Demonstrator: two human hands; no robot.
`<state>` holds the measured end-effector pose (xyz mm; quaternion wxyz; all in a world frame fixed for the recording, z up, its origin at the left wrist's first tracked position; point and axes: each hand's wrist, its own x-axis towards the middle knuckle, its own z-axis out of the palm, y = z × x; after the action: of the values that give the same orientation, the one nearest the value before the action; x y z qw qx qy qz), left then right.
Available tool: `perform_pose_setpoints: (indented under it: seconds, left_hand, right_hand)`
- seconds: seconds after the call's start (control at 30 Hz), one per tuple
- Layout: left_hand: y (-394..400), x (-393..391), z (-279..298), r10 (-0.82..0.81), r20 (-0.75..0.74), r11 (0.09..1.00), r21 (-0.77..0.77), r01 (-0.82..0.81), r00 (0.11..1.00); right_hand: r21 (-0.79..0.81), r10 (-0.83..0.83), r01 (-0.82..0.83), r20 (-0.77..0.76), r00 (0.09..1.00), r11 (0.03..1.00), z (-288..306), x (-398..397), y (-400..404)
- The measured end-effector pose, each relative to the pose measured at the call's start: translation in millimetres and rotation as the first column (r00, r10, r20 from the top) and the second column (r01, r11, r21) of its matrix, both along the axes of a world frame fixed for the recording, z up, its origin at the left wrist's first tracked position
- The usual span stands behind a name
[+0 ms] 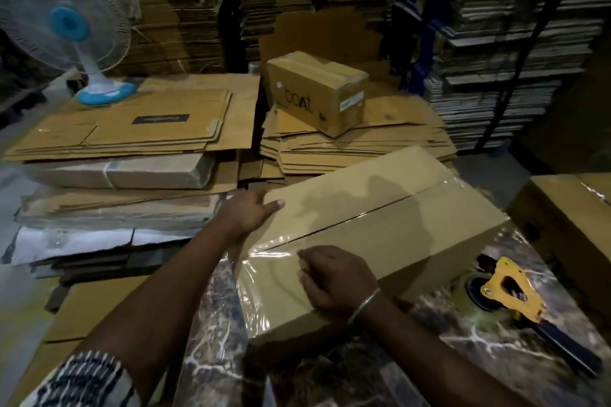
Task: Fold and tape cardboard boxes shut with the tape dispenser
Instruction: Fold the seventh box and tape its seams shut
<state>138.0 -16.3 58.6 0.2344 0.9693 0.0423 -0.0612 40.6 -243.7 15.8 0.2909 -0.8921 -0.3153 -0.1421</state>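
My left hand (246, 213) lies flat, fingers straight, on the box (363, 241) at its ten o'clock corner, my right hand (334, 277) presses curled fingers onto the tape (264, 256), and the dispenser (509, 291) lies at three o'clock.

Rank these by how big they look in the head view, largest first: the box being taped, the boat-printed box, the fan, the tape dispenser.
1. Box being taped, though it is nearest the camera.
2. Fan.
3. Boat-printed box and tape dispenser: they look about alike, and the dispenser sits much nearer, so I won't rank them.
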Motion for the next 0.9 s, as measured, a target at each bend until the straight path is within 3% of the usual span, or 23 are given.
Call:
perform_pose_setpoints:
  seconds: [0.1,0.23,0.33,0.4,0.5,0.57,0.63,0.7,0.9]
  left_hand:
    - [-4.4,-11.6,1.8,0.008,-0.014,0.995,0.096,-0.006,1.000]
    - [-7.9,-29.5,1.0,0.040,-0.034,0.988,0.149,-0.035,0.999]
    - [-14.2,-42.4,-0.1,0.054,-0.022,0.994,0.101,-0.052,0.998]
    - [-13.3,-45.9,-3.2,0.048,-0.079,0.999,0.023,-0.047,0.996]
    - [-13.8,-39.2,-9.0,-0.010,-0.154,0.987,-0.162,-0.015,0.988]
    - [-20.1,-32.6,-8.3,-0.068,-0.210,0.945,-0.327,-0.005,0.975]
    - [-27.5,-28.0,-10.1,-0.136,-0.246,0.901,-0.433,0.017,0.960]
    - [-32.3,-28.0,-11.9,-0.177,-0.199,0.903,-0.421,0.079,0.964]
    - [-35.0,-40.4,2.6,-0.257,-0.037,0.890,-0.399,0.221,0.966]
  right_hand:
    - [0.043,-0.041,0.040,0.032,0.999,0.998,-5.6,4.3,-16.2]
    - [-0.017,-0.107,0.108,0.057,0.993,0.994,-9.4,11.5,-46.3]
    - [-0.005,-0.315,0.315,0.003,0.949,0.949,-8.4,8.9,-70.5]
    - [0.041,-0.508,0.511,-0.063,0.859,0.859,-9.7,2.1,-81.3]
    - [0.009,-0.737,0.757,-0.220,0.639,0.654,-4.7,-15.1,-85.4]
    - [-0.023,-0.785,0.853,-0.404,0.470,0.522,-0.2,-27.1,-82.0]
    - [0.008,-0.698,0.904,-0.633,0.335,0.426,-0.2,-34.0,-75.5]
    - [0.033,-0.637,0.915,-0.708,0.305,0.402,1.7,-39.7,-69.0]
    - [0.024,-0.709,0.952,-0.662,0.243,0.304,27.9,-67.4,-66.3]
